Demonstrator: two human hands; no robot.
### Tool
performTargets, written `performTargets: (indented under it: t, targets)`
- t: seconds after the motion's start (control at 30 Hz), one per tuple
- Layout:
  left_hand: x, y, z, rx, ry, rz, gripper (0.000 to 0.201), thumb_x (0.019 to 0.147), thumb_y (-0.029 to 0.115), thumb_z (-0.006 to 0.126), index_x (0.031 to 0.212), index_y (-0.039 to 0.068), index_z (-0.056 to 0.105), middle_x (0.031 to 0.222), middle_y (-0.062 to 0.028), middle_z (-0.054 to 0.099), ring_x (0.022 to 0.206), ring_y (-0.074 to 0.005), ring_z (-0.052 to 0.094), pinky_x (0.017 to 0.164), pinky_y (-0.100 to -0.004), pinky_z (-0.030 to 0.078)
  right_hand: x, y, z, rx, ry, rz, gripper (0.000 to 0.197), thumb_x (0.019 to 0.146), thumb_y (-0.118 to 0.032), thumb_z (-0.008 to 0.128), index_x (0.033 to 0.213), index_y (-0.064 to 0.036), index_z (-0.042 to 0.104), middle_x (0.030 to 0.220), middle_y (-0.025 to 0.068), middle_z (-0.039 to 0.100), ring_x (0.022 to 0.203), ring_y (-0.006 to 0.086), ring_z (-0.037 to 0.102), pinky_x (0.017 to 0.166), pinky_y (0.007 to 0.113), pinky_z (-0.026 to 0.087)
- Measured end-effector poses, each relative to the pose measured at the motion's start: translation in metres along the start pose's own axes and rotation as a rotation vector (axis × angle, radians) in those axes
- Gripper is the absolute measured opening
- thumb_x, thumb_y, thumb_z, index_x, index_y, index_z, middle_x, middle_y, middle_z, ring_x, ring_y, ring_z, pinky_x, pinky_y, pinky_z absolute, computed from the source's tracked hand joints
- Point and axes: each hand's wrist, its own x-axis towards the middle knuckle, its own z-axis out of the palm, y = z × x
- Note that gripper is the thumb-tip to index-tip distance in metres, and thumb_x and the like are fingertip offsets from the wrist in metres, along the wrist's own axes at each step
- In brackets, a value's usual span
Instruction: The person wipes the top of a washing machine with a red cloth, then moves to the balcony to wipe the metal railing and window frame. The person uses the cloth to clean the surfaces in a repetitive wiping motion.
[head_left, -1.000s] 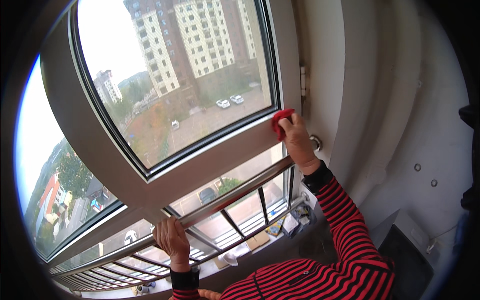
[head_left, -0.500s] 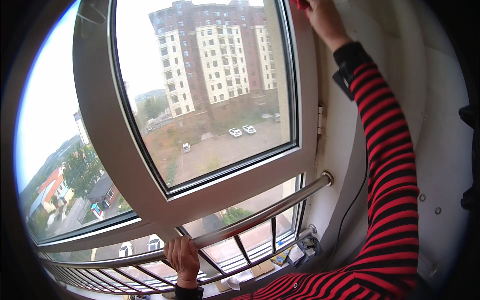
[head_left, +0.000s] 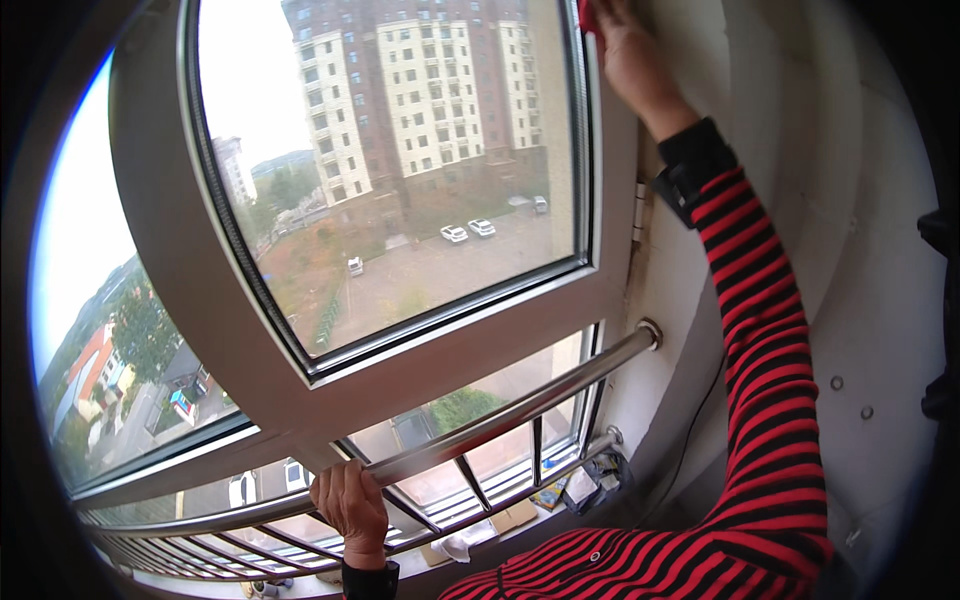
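My left hand (head_left: 350, 508) is closed around the metal top rail (head_left: 520, 400) of a guard railing, below the window. Up at the top right, my right arm reaches to the window's white frame (head_left: 612, 220). There my right hand (head_left: 638, 72) presses a red cloth-like thing (head_left: 587, 16) at the frame's inner edge, beside the glass pane (head_left: 400, 210). Only a small part of the red thing shows, as the fingers and the picture's edge hide the rest. A dark band sits at each wrist.
Thin bars (head_left: 473, 484) run below the rail. Behind them on the sill lie a piece of cardboard (head_left: 514, 517), a white crumpled thing (head_left: 453, 548) and a dark bag (head_left: 606, 482). A hinge (head_left: 638, 212) and a wall (head_left: 780, 150) stand at the right; a cable hangs there.
My right hand has moved down a little along the frame, and the red thing now lies at the glass edge. My left hand stays on the rail. The whole view has shifted slightly.
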Motion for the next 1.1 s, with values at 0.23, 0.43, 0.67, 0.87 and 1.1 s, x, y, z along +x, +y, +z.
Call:
performTargets:
  t: [0.23, 0.43, 0.67, 0.87, 1.1]
  targets:
    - [0.000, 0.002, -0.001, 0.030, 0.002, 0.008, 0.017, 0.103, 0.016, 0.054, 0.095, 0.005, 0.066, 0.092, -0.0137, 0.065, 0.091, -0.0360, 0.063, 0.087, -0.0457, 0.043, -0.135, -0.099, -0.044, 0.063, -0.179, 0.164, 0.059, 0.096, 0.011, 0.054, 0.154, 0.0050, 0.051, 0.164, 0.0244, 0.040, 0.149, 0.0435, 0.045, 0.124, 0.048, 0.041]
    - [-0.003, -0.001, 0.002, 0.039, -0.012, 0.001, 0.016, 0.102, 0.017, 0.057, 0.100, 0.006, 0.068, 0.095, -0.0122, 0.067, 0.094, -0.0344, 0.064, 0.090, -0.0449, 0.042, -0.225, -0.142, -0.071, 0.218, -0.305, 0.346, 0.062, 0.098, 0.014, 0.053, 0.158, -0.0001, 0.048, 0.167, 0.0214, 0.037, 0.152, 0.0393, 0.043, 0.126, 0.044, 0.039]
    - [-0.003, -0.002, 0.001, 0.047, -0.023, 0.025, 0.017, 0.104, 0.018, 0.056, 0.103, 0.008, 0.069, 0.095, -0.0090, 0.067, 0.092, -0.0320, 0.064, 0.089, -0.0434, 0.043, -0.286, -0.166, -0.116, 0.325, -0.562, 0.438, 0.066, 0.091, 0.017, 0.057, 0.153, -0.0080, 0.058, 0.164, 0.0181, 0.044, 0.140, 0.0385, 0.057, 0.116, 0.041, 0.050]
    - [-0.002, -0.001, 0.000, 0.060, -0.021, 0.035, 0.017, 0.105, 0.019, 0.057, 0.105, 0.007, 0.069, 0.096, -0.0092, 0.067, 0.094, -0.0312, 0.064, 0.089, -0.0425, 0.044, -0.287, -0.147, -0.171, 0.512, -0.569, 0.475, 0.062, 0.086, 0.016, 0.054, 0.143, -0.0072, 0.065, 0.151, 0.0216, 0.059, 0.136, 0.0411, 0.060, 0.112, 0.042, 0.051]
    - [-0.005, -0.004, 0.003, 0.048, 0.009, 0.014, 0.018, 0.104, 0.022, 0.059, 0.103, 0.007, 0.069, 0.096, -0.0090, 0.070, 0.093, -0.0305, 0.065, 0.092, -0.0426, 0.043, -0.349, -0.173, -0.175, 0.277, -0.670, 0.427, 0.054, 0.086, 0.008, 0.057, 0.139, 0.0024, 0.062, 0.145, 0.0222, 0.060, 0.133, 0.0452, 0.055, 0.116, 0.051, 0.044]
